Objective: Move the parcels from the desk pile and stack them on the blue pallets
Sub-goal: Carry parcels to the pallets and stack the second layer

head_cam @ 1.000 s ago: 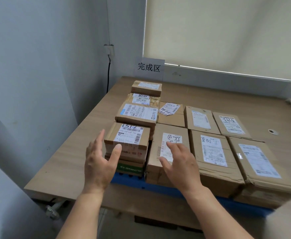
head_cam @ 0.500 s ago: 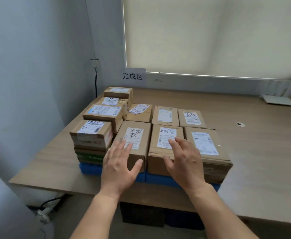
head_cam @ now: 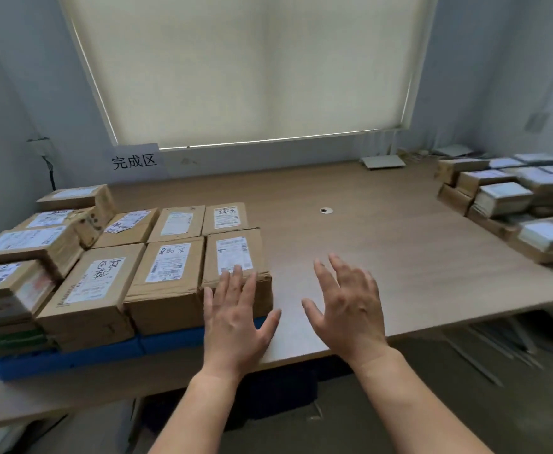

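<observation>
Several brown cardboard parcels [head_cam: 167,276] with white labels stand packed together on the blue pallets [head_cam: 104,350] at the desk's left front. A second pile of parcels [head_cam: 511,204] lies on the desk at the far right. My left hand [head_cam: 235,319] is held flat with spread fingers in front of the rightmost front parcel [head_cam: 235,257], holding nothing. My right hand [head_cam: 347,306] hovers with spread fingers over bare desk to the right of the pallets, also holding nothing.
The wooden desk [head_cam: 383,250] runs from the pallets to the right pile, with a round cable hole [head_cam: 325,210] in the middle. A paper sign [head_cam: 134,162] leans on the wall under the window blind. A white flat device [head_cam: 383,162] lies at the back.
The view has swung right, bringing the right-hand pile into sight. Both hands have drifted right, off the stacked parcels, the right hand now over bare desk.
</observation>
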Action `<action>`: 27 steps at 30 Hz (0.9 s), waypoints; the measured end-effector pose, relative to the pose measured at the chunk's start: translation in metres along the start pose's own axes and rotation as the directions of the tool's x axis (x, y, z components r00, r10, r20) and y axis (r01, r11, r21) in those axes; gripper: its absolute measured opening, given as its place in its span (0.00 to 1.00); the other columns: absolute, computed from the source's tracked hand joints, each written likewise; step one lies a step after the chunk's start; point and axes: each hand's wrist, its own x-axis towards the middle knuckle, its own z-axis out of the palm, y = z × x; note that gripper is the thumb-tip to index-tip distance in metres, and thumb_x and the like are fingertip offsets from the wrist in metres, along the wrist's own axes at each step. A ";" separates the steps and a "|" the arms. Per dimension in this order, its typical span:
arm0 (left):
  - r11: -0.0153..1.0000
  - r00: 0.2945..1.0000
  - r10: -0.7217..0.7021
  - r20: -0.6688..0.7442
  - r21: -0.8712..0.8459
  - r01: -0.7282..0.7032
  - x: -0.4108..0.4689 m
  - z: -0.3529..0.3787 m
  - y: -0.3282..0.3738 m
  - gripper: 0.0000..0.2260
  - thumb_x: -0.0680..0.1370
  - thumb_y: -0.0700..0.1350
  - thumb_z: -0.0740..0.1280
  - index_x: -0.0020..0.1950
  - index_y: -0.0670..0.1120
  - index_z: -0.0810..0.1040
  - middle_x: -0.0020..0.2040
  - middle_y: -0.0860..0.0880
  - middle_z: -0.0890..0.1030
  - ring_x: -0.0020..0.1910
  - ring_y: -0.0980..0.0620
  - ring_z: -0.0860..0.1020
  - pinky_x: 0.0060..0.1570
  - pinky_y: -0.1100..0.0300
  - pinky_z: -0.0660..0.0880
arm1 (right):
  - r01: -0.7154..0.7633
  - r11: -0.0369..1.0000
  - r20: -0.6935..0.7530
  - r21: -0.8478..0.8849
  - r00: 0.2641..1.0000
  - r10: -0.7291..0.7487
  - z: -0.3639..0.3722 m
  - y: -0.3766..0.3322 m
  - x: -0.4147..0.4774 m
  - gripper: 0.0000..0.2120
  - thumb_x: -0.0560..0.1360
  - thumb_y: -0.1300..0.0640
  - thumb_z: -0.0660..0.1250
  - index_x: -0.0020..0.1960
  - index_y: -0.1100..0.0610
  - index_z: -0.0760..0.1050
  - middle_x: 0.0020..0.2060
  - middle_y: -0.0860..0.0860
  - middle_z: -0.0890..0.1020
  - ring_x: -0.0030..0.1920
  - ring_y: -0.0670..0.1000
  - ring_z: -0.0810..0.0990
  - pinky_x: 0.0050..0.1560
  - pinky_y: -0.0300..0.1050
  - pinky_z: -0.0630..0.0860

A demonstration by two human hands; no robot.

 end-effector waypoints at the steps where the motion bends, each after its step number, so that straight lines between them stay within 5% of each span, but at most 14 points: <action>1: 1.000 1.000 0.014 0.011 -0.008 -0.014 0.001 0.008 0.015 0.39 0.68 0.69 0.42 0.76 0.54 0.48 0.75 0.54 0.43 0.73 0.57 0.37 0.70 0.54 0.32 | -0.024 1.000 0.001 -0.018 1.000 0.024 -0.004 0.016 -0.005 0.32 0.61 0.47 0.77 0.61 0.60 0.77 0.58 0.61 0.79 0.54 0.61 0.80 0.55 0.62 0.74; 8: 0.988 0.983 0.148 0.109 -0.061 -0.142 0.015 0.058 0.104 0.39 0.68 0.69 0.41 0.76 0.54 0.45 0.74 0.55 0.40 0.73 0.58 0.36 0.70 0.55 0.33 | -0.211 0.973 -0.011 -0.093 0.977 0.211 -0.025 0.109 -0.031 0.29 0.65 0.43 0.66 0.60 0.59 0.77 0.56 0.61 0.79 0.53 0.61 0.80 0.56 0.62 0.73; 14: 0.966 0.944 0.255 0.210 -0.104 -0.237 0.034 0.096 0.173 0.36 0.66 0.70 0.37 0.72 0.58 0.35 0.71 0.58 0.35 0.71 0.60 0.32 0.71 0.55 0.32 | -0.345 0.925 -0.041 -0.156 0.938 0.343 -0.033 0.179 -0.047 0.29 0.67 0.43 0.66 0.62 0.59 0.76 0.57 0.62 0.79 0.54 0.61 0.80 0.58 0.63 0.71; 18: 0.944 0.916 0.322 0.240 -0.150 -0.293 0.055 0.129 0.217 0.38 0.66 0.70 0.37 0.74 0.57 0.37 0.73 0.57 0.36 0.71 0.59 0.32 0.71 0.55 0.32 | -0.412 0.890 -0.033 -0.197 0.910 0.414 -0.034 0.227 -0.046 0.30 0.67 0.42 0.64 0.62 0.59 0.76 0.57 0.61 0.79 0.54 0.61 0.80 0.58 0.62 0.72; 23: 0.929 0.897 0.361 0.256 -0.178 -0.323 0.092 0.177 0.286 0.40 0.66 0.69 0.36 0.76 0.55 0.39 0.77 0.54 0.40 0.70 0.60 0.32 0.71 0.55 0.31 | -0.448 0.859 -0.008 -0.249 0.888 0.461 -0.033 0.304 -0.030 0.29 0.68 0.42 0.64 0.62 0.59 0.76 0.57 0.61 0.79 0.55 0.60 0.80 0.58 0.62 0.72; 27: 0.928 0.884 0.366 0.291 -0.180 -0.325 0.128 0.216 0.341 0.37 0.71 0.70 0.38 0.76 0.55 0.38 0.77 0.53 0.39 0.72 0.56 0.31 0.72 0.54 0.32 | -0.454 0.843 -0.018 -0.288 0.883 0.469 -0.031 0.372 -0.006 0.29 0.65 0.46 0.75 0.60 0.60 0.77 0.56 0.61 0.80 0.53 0.61 0.80 0.56 0.62 0.73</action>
